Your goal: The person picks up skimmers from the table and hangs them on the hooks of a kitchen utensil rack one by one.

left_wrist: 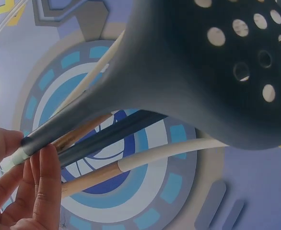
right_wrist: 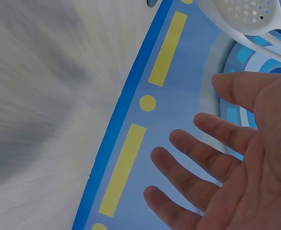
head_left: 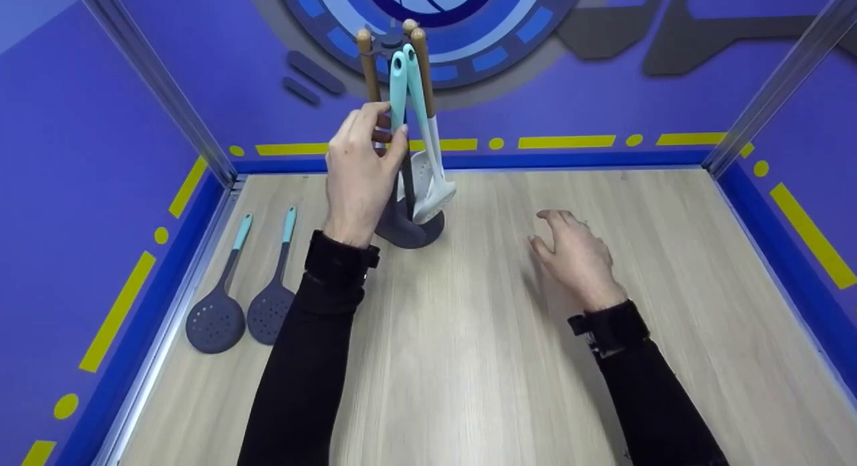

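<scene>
- Below everything lies a pale wood-grain table (head_left: pixel 469 359), streaked lengthwise.
- Behind it rises a purple-blue back wall (head_left: pixel 509 114) with a printed ring, grey shapes and yellow dashes and dots; similar side walls meet it at metal posts (head_left: pixel 157 78).
- At the table's far side, left of centre, stands a dark rack (head_left: pixel 434 230) on a round base, hung with wooden-handled tools and white tools (head_left: pixel 436 195).
- On the left of the table lie an outer skimmer (head_left: pixel 215 322) and an inner skimmer (head_left: pixel 269 312), side by side, teal handles pointing away; the left sleeve (head_left: pixel 301 372) covers part of the inner one.
- The left hand (head_left: pixel 361 161) hides part of the rack, its thumb and fingers pinching the teal handle of a held skimmer (left_wrist: pixel 179 86) at the rack; whether it is hooked there, I cannot tell.
- The right hand (head_left: pixel 576 255) hovers above the table, well apart from the rack, fingers spread and thumb out.
- The held skimmer has a smooth, matt dark-grey head with round holes; the white head seen from the right wrist is perforated too.
</scene>
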Motion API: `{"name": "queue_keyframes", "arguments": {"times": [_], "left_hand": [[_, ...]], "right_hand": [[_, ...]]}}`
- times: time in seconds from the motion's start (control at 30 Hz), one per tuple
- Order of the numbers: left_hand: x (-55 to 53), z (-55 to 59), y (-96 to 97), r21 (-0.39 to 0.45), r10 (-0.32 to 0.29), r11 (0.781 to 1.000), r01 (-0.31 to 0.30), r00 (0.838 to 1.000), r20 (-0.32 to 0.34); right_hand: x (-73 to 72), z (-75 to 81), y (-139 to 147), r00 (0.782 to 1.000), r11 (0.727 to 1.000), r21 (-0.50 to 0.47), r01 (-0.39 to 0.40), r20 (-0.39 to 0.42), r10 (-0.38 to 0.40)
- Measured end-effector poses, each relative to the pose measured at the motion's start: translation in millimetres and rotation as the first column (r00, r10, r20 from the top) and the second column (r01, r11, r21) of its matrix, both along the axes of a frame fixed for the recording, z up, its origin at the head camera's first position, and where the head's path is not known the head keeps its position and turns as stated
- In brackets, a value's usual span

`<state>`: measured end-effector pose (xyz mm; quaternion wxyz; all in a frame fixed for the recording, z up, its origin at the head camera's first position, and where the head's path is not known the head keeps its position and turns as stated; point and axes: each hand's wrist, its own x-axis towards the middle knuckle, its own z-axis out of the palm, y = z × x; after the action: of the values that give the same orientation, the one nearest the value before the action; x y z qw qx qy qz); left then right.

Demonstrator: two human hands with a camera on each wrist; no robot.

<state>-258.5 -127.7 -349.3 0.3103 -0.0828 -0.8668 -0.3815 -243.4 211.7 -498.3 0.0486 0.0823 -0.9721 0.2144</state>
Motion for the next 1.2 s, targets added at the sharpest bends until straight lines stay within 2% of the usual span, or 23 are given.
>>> {"name": "queue_keyframes", "arguments": {"times": [0.17, 0.4, 0.77, 1.2], "left_hand": [[-0.6, 1.1, -3.4, 0.015, 0.001, 1.000, -0.001, 1.000, 0.003], [-3.6, -2.2, -7.4, 0.013, 0.035, 0.999, -0.035, 0.999, 0.012], [-6.7, -5.1, -9.1, 0.013, 0.052, 0.999, -0.053, 0.998, 0.042], [-14.3, -6.5, -7.2, 0.029, 0.049, 0.998, -0.050, 0.998, 0.047]], "right_hand": [[0.8, -1.8, 6, 1.000, 1.000, -0.008, 0.011, 0.010, -0.011], [1.5, -4.1, 10, 0.999, 0.999, -0.025, 0.021, 0.032, -0.021], [2.4, -6.9, 9, 0.999, 0.998, -0.048, 0.028, 0.028, -0.026], [3.9, -6.6, 9, 0.999, 0.999, -0.046, 0.026, 0.036, -0.024]]}}
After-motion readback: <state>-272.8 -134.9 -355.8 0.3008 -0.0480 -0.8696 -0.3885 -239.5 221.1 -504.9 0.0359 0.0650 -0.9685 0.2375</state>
